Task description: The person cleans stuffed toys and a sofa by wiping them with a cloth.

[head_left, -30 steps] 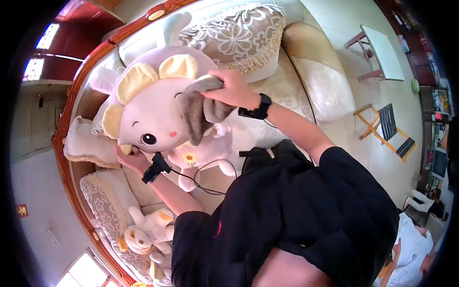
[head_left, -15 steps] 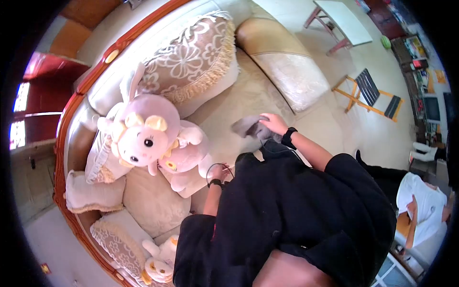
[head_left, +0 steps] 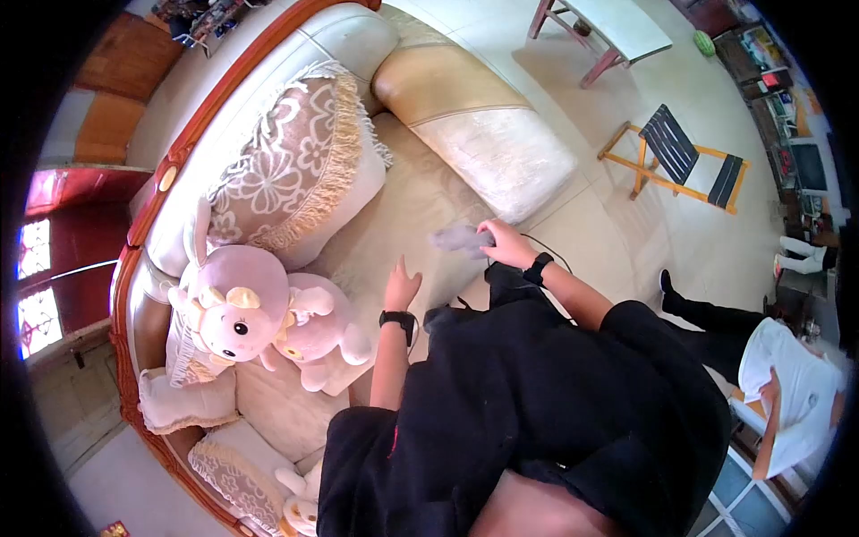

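My right hand [head_left: 508,244] pinches a grey cloth [head_left: 458,239], which is blurred and hangs over the sofa seat [head_left: 385,210]. A dark cable runs past this wrist. To its left, my left hand [head_left: 404,285] is held above the seat with the index finger stretched out and nothing in it. A large pink plush toy [head_left: 243,291] leans against cushions, just left of my left hand. Both wrists wear black bands.
A fringed floral cushion [head_left: 286,161] rests against the sofa back, near a padded armrest [head_left: 488,134]. Beyond stand a folding chair [head_left: 676,161] and a pale table [head_left: 617,25]. A person in a white shirt [head_left: 787,385] sits at the right.
My left hand has moved forward and its index finger now stretches out. The grey cloth stays in my right hand but has shifted shape. The view has turned, so the sofa and plush toy appear shifted.
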Motion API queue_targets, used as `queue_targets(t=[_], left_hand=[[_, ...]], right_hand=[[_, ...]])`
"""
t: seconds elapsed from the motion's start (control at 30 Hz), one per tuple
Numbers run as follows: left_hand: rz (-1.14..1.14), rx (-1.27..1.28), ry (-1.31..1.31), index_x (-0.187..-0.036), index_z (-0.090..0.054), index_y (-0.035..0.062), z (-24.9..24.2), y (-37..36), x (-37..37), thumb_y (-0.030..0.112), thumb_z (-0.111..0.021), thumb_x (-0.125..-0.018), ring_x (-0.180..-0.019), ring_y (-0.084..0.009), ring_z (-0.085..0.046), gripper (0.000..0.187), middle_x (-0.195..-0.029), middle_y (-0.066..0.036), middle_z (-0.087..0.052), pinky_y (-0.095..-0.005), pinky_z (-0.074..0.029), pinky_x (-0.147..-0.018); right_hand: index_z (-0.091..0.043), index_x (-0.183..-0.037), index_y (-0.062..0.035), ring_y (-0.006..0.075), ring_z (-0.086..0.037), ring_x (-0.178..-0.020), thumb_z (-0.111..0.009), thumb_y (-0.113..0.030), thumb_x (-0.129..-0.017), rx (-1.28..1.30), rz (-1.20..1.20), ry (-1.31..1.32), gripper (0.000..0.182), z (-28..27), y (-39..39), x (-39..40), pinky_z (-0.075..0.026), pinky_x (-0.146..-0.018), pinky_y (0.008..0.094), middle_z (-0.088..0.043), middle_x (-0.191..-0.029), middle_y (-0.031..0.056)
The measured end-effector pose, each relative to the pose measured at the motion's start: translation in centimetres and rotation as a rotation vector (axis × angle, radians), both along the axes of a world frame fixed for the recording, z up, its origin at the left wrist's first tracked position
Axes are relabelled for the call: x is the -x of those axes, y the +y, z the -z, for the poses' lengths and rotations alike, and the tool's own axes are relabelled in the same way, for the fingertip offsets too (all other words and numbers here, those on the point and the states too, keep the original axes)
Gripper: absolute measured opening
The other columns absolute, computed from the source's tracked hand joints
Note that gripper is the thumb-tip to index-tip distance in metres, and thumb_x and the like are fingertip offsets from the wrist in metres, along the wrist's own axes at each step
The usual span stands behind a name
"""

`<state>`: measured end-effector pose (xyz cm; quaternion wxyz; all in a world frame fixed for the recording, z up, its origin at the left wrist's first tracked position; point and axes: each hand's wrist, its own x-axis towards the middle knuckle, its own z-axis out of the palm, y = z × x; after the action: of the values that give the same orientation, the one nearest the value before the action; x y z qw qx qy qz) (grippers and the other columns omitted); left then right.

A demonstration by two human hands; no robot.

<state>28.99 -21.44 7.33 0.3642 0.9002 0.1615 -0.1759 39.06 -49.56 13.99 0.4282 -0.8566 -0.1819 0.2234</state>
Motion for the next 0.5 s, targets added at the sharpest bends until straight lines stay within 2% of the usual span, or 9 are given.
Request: queue_targets(t=[0.03, 0.1, 0.13, 0.2, 0.23, 0.33, 0.4, 0.43, 0.5], left_hand=[[-0.022, 0.015, -0.158, -0.135, -0.043, 0.011, -0.7, -2.5, -1.4, 0.025, -0.067, -0.076, -0.121, -0.0425, -0.046, 0.065, -0.136, -0.026, -0.042, -0.0466, -0.042, -0.098], [0.066, 0.02, -0.404, -0.134, -0.047, 0.0177, -4.1, -7.4, -4.7, 0.021, -0.073, -0.07, -0.127, -0.0429, -0.039, 0.069, -0.138, -0.027, -0.039, -0.0437, -0.039, -0.102], [0.064, 0.017, -0.389, -0.134, -0.047, 0.0177, -5.3, -9.3, -5.9, 0.021, -0.073, -0.07, -0.127, -0.0429, -0.039, 0.069, -0.138, -0.027, -0.039, -0.0437, -0.039, -0.102], [0.412, -0.205, -0.45, -0.128, -0.053, 0.0183, -6.3, -12.0, -8.0, 0.02, -0.071, -0.07, -0.13, -0.0381, -0.037, 0.061, -0.135, -0.021, -0.046, -0.0415, -0.037, -0.104], [0.415, -0.206, -0.446, -0.128, -0.053, 0.0183, -5.6, -12.6, -8.7, 0.02, -0.071, -0.07, -0.13, -0.0381, -0.037, 0.061, -0.135, -0.021, -0.046, -0.0415, -0.037, -0.104], [0.509, -0.074, -0.286, -0.12, -0.06, 0.0204, -5.9, -14.2, -10.6, 0.015, -0.069, -0.07, -0.123, -0.0322, -0.047, 0.051, -0.127, -0.012, -0.056, -0.0401, -0.04, -0.1], [0.506, -0.132, 0.065, -0.115, -0.063, 0.0216, -7.1, -14.6, -11.2, 0.012, -0.061, -0.075, -0.106, -0.0284, -0.059, 0.041, -0.111, -0.006, -0.066, -0.0408, -0.047, -0.09], [0.53, -0.142, 0.066, -0.115, -0.063, 0.0216, -7.2, -14.6, -11.6, 0.012, -0.061, -0.075, -0.106, -0.0284, -0.059, 0.041, -0.111, -0.006, -0.066, -0.0408, -0.047, -0.09], [0.567, -0.054, 0.124, -0.115, -0.063, 0.0224, -7.2, -14.6, -12.7, 0.012, -0.053, -0.078, -0.091, -0.029, -0.065, 0.04, -0.103, -0.008, -0.068, -0.0415, -0.052, -0.079]], right_hand=[[-0.055, -0.1, -0.0052, 0.032, -0.055, -0.096, -0.066, -0.007, -0.071, -0.026, -0.074, 0.016, 0.031, -1.1, -0.7, -1.0, -0.045, -0.084, 0.0366, -0.056, -0.101, 0.0138], [-0.054, -0.098, -0.0056, 0.0303, -0.055, -0.092, -0.065, -0.005, -0.069, -0.104, -0.159, 0.009, 0.03, -3.1, -1.8, -2.3, -0.044, -0.081, 0.0355, -0.054, -0.098, 0.0122], [-0.053, -0.098, -0.0057, 0.0296, -0.054, -0.091, -0.065, -0.005, -0.069, -0.14, -0.25, 0.047, 0.031, -4.3, -2.4, -2.8, -0.044, -0.08, 0.0353, -0.053, -0.096, 0.0118], [-0.052, -0.097, -0.0059, 0.0279, -0.053, -0.087, -0.064, -0.004, -0.068, -0.224, -0.37, 0.066, 0.031, -6.1, -3.7, -3.6, -0.043, -0.075, 0.0349, -0.051, -0.093, 0.0106], [-0.052, -0.097, -0.0059, 0.0279, -0.053, -0.087, -0.064, -0.004, -0.068, -0.227, -0.368, 0.07, 0.031, -6.5, -4.6, -3.9, -0.043, -0.075, 0.0349, -0.051, -0.093, 0.0106], [-0.052, -0.1, -0.0065, 0.0284, -0.054, -0.088, -0.064, -0.003, -0.069, -0.258, -0.3, 0.09, 0.033, -6.3, -6.9, -4.4, -0.044, -0.076, 0.0357, -0.052, -0.096, 0.011], [-0.053, -0.108, -0.0082, 0.032, -0.057, -0.096, -0.066, -0.009, -0.072, -0.139, -0.141, -0.014, 0.039, -3.9, -8.8, -4.0, -0.047, -0.08, 0.0391, -0.054, -0.102, 0.0128], [-0.053, -0.108, -0.0082, 0.032, -0.057, -0.096, -0.066, -0.009, -0.072, -0.148, -0.118, -0.015, 0.039, -3.3, -9.6, -3.9, -0.047, -0.08, 0.0391, -0.054, -0.102, 0.0128], [-0.052, -0.114, -0.009, 0.0348, -0.058, -0.098, -0.069, -0.01, -0.072, 0.04, 0.028, -0.05, 0.045, -2.1, -10.8, -3.1, -0.048, -0.082, 0.0409, -0.056, -0.104, 0.0153]])
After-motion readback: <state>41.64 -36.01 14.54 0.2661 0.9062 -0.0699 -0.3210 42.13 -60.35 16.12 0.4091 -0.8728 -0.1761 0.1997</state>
